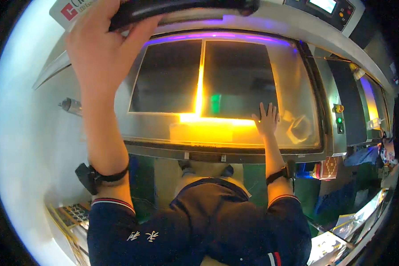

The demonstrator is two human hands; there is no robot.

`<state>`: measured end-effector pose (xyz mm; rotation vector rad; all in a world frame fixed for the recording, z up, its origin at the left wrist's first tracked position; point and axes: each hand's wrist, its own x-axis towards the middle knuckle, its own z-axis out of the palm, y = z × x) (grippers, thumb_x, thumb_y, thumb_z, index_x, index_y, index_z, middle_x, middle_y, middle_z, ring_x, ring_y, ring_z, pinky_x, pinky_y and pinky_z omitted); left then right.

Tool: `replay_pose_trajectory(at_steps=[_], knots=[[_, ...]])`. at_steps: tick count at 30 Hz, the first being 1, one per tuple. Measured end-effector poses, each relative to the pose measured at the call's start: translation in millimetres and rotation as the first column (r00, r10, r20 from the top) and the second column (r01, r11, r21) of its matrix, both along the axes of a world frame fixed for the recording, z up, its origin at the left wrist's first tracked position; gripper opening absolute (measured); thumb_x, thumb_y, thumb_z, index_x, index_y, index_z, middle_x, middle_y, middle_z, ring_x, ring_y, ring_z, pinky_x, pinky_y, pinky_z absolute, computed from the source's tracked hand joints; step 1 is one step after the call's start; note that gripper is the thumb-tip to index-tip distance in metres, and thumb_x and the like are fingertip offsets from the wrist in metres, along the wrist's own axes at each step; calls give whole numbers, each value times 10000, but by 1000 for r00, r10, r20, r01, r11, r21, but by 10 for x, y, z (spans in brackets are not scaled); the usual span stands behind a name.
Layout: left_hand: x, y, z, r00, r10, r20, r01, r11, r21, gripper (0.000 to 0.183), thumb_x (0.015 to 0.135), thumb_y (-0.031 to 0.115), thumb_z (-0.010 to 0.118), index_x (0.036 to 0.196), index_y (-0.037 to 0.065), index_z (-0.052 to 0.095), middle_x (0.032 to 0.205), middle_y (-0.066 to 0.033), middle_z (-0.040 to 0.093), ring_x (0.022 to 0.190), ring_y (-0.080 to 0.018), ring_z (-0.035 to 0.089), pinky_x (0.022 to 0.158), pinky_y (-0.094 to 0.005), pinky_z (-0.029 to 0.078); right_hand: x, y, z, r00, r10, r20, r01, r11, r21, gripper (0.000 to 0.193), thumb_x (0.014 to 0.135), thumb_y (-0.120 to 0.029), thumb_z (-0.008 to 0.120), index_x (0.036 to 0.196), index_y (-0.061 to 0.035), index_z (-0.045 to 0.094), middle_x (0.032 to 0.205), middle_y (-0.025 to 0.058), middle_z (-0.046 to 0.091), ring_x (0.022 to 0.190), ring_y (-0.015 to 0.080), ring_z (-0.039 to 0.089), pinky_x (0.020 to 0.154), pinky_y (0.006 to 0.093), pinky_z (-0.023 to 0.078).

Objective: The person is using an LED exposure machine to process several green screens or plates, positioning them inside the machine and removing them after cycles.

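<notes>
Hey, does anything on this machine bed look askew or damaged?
A glossy patch of the bed, just right of your right hand, looks creased and catches yellow light, unlike the flat-looking right dark panel. It may be only a reflection.

Under the right hand [267, 122] is the near right corner of one panel [239, 71], on a machine bed [297, 84]. Left of that hand, a second panel [168, 80] lies beside the first, a narrow gap between. Beyond both, the left hand [95, 53] is on a handle [186, 9]. Right of the right hand are buttons [339, 119]; farther off, a screen [322, 4].
</notes>
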<state>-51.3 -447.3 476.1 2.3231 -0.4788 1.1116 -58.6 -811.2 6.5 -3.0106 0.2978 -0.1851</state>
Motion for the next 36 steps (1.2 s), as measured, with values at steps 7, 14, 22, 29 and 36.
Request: replay_pose_trajectory(at_steps=[7,14,22,29,36], knots=[[-717,80,-841,997,51,55,-63,964,257,308,590,225,815,859,159,681,752,-35,625,685,-272,608,626,-389,480,-29,41,-21,968,53,245,-36,997,-73,675,936,-593,489,1490,-218,400,1549,208,318,1435,411,271,1167,570,186],[-1548,-18,-2139,581,294,-759,301,788,536,168,673,268,754,788,155,705,784,-122,678,787,-329,678,681,-468,534,-1569,220,-239,789,607,93,-573,672,469,200,835,-214,683,1003,-122,737,955,107,729,910,341,676,811,462,535],[-1647,-79,-3894,251,346,-904,634,647,424,281,784,353,690,846,83,734,852,-165,715,825,-347,701,745,-461,565,-2701,-204,-171,869,436,-234,-112,634,765,306,897,-282,638,1119,-83,709,990,146,727,937,307,698,829,394,539],[-1587,-4,-4086,178,345,-922,681,633,368,310,806,370,680,873,72,733,866,-169,714,849,-353,696,754,-473,553,-1930,-40,-1024,938,343,-55,-258,793,552,365,920,-279,595,1241,-110,640,1045,150,715,956,333,691,849,426,536],[-1178,517,-3623,-97,-352,-931,610,718,-336,329,886,314,677,1095,60,685,1044,-191,701,975,-354,674,877,-442,526,-1316,1404,-1486,965,255,-67,-210,896,392,383,916,-273,587,1279,-154,611,1063,140,709,963,359,682,853,446,533]])
